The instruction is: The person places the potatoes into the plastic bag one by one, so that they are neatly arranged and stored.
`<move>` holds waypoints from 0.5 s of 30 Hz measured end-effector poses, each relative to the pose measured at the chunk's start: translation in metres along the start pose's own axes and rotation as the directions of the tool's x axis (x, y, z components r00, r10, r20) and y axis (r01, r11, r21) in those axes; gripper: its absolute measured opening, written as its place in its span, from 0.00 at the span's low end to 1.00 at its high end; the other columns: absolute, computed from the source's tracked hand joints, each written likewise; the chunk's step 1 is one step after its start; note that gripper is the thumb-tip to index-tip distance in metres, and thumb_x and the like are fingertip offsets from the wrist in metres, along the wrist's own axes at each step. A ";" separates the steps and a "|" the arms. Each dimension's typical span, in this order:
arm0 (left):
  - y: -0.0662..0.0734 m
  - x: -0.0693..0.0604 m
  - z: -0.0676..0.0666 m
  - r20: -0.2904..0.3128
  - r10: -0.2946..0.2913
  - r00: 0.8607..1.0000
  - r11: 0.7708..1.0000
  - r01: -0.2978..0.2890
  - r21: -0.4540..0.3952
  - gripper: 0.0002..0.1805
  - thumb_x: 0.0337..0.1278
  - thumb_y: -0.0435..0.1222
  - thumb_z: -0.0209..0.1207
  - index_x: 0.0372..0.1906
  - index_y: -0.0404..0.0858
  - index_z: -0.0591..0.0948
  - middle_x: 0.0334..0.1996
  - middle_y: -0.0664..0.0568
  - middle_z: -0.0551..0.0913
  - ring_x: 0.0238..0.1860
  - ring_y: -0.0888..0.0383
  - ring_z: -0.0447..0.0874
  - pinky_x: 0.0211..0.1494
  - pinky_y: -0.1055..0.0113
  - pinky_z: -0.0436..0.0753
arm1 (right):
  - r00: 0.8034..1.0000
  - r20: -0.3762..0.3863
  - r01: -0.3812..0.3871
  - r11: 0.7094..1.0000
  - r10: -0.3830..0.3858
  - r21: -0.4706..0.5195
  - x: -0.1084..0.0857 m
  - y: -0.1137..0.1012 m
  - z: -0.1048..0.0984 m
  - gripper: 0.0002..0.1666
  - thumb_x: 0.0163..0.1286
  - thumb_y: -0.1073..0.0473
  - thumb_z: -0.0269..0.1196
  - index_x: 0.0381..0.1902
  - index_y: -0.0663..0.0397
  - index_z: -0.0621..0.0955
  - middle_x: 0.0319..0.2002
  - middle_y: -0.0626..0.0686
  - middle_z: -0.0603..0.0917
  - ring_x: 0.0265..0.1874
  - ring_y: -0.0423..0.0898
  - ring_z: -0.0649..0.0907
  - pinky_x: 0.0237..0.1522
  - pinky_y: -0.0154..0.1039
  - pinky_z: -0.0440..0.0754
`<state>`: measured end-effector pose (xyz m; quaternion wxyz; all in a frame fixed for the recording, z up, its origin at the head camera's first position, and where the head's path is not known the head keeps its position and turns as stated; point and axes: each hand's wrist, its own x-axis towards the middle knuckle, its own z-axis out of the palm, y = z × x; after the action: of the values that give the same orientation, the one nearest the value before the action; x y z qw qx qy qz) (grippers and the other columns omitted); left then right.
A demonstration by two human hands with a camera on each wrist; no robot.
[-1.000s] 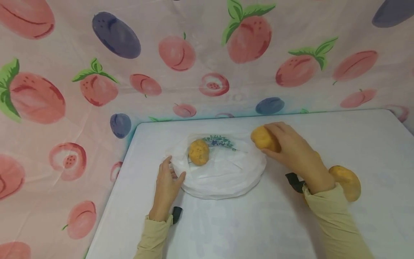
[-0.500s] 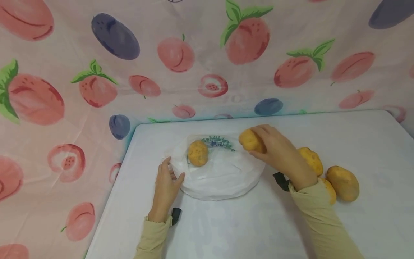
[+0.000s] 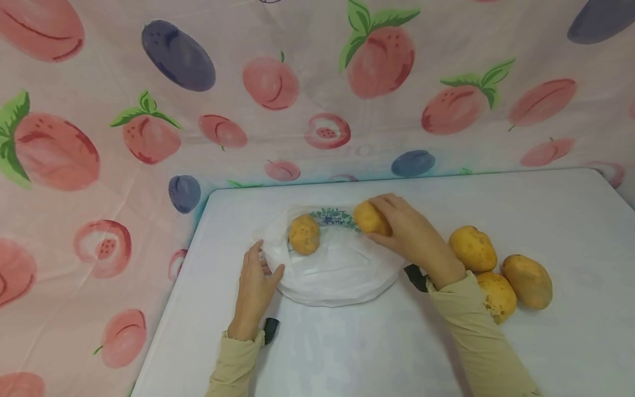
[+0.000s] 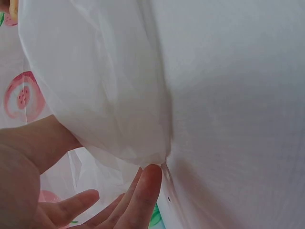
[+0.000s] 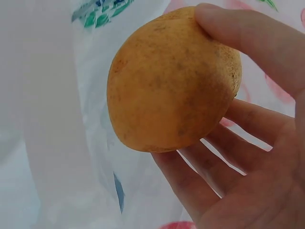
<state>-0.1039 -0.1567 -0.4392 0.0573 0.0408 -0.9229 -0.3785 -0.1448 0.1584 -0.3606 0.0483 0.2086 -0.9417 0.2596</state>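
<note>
A white plastic bag [image 3: 342, 275] with a green leafy print lies spread on the table, and a potato [image 3: 305, 235] sits at its left part. My right hand [image 3: 409, 231] holds another potato [image 3: 371, 217] over the right side of the bag, thumb on one side and fingers on the other, as the right wrist view shows on that potato [image 5: 171, 86]. At the bag's left edge my left hand [image 3: 255, 286] touches the plastic with spread, loosely bent fingers. In the left wrist view, part of the thumb side is hidden behind the bag [image 4: 105, 86].
On the right of the white table [image 3: 347, 353] three potatoes lie close together: one at the back [image 3: 473, 249], one at the right [image 3: 527, 281] and one in front [image 3: 498, 296], partly behind my right sleeve [image 3: 471, 325]. A fruit-patterned cloth [image 3: 297, 33] hangs behind.
My right hand has carried its potato leftward from beside the bag to over its right part. The potatoes on the right have come out from behind my arm. My left hand has stayed put.
</note>
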 end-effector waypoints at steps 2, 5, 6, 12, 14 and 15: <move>0.000 0.000 0.000 -0.003 0.004 1.000 1.000 -0.004 -0.002 0.40 0.57 0.31 0.67 0.72 0.31 0.60 0.58 0.35 0.72 0.47 0.45 0.82 0.50 0.54 0.85 | 1.000 0.000 0.009 1.000 -0.009 0.002 0.002 -0.002 0.004 0.39 0.60 0.57 0.74 0.65 0.64 0.72 0.61 0.63 0.75 0.60 0.59 0.75 0.65 0.57 0.74; 0.000 -0.001 -0.001 -0.001 0.002 1.000 1.000 -0.002 0.000 0.40 0.57 0.31 0.67 0.72 0.30 0.60 0.56 0.35 0.72 0.46 0.45 0.82 0.49 0.54 0.84 | 1.000 -0.004 0.022 1.000 -0.021 0.008 0.005 -0.004 0.009 0.38 0.59 0.58 0.74 0.64 0.65 0.73 0.60 0.63 0.76 0.59 0.59 0.76 0.64 0.56 0.74; 0.000 -0.001 -0.001 -0.001 0.002 1.000 1.000 -0.002 0.001 0.40 0.57 0.31 0.67 0.72 0.30 0.60 0.56 0.35 0.73 0.46 0.45 0.82 0.49 0.55 0.84 | 1.000 -0.003 0.024 1.000 -0.024 0.010 0.006 -0.004 0.010 0.39 0.58 0.57 0.75 0.64 0.64 0.73 0.60 0.62 0.76 0.59 0.59 0.76 0.64 0.56 0.74; 0.000 0.000 0.000 -0.001 0.003 1.000 1.000 -0.003 -0.002 0.40 0.57 0.31 0.67 0.72 0.31 0.60 0.56 0.35 0.73 0.46 0.45 0.82 0.49 0.55 0.84 | 0.999 0.017 0.030 0.999 -0.030 0.021 0.012 -0.008 0.016 0.39 0.59 0.57 0.74 0.65 0.65 0.73 0.61 0.62 0.76 0.59 0.58 0.76 0.63 0.55 0.75; 0.000 0.001 0.001 -0.004 0.003 1.000 1.000 -0.003 -0.003 0.40 0.57 0.31 0.67 0.72 0.31 0.60 0.56 0.35 0.73 0.46 0.45 0.82 0.49 0.55 0.84 | 0.999 0.025 0.026 0.999 -0.026 0.023 0.015 -0.009 0.019 0.39 0.59 0.57 0.74 0.65 0.64 0.72 0.61 0.62 0.76 0.59 0.58 0.76 0.63 0.54 0.75; 0.000 0.001 0.001 -0.005 0.002 1.000 1.000 -0.002 -0.003 0.40 0.57 0.31 0.67 0.72 0.31 0.60 0.56 0.35 0.73 0.46 0.45 0.82 0.49 0.55 0.84 | 0.999 0.030 0.023 0.999 -0.024 0.024 0.016 -0.010 0.020 0.39 0.59 0.57 0.74 0.65 0.64 0.72 0.61 0.62 0.76 0.59 0.57 0.76 0.64 0.54 0.75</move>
<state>-0.1047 -0.1565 -0.4397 0.0598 0.0408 -0.9222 -0.3798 -0.1547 0.1342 -0.3703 0.0346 0.2241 -0.9366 0.2672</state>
